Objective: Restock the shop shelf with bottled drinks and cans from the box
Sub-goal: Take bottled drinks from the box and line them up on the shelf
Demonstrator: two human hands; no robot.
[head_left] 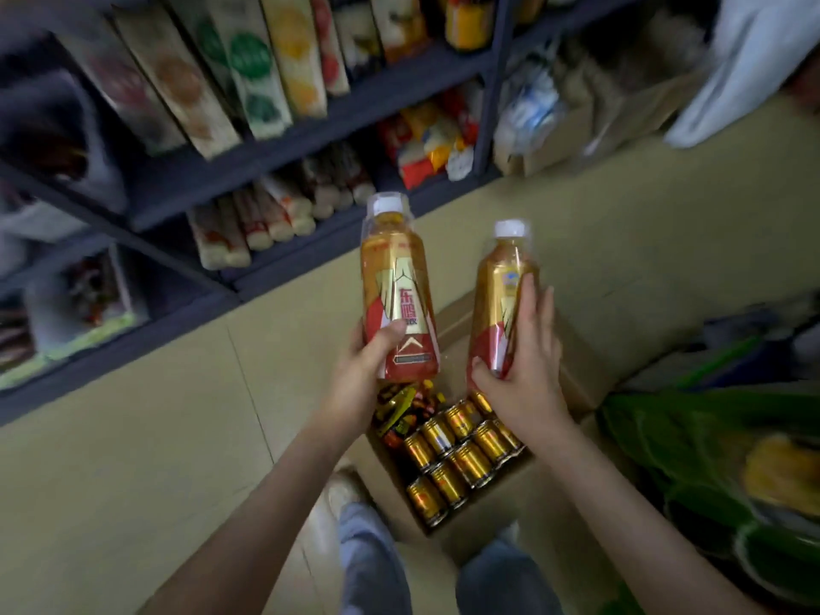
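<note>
Red characters 东鹏 run down the gold label of the bottle in the left hand; print on the other bottle and cans is too blurred

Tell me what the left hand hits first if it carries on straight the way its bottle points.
Likely the dark shelf: the left hand aims its bottle cap-first at the lower tier, near the red-and-white packets. Depth is unclear.
</note>
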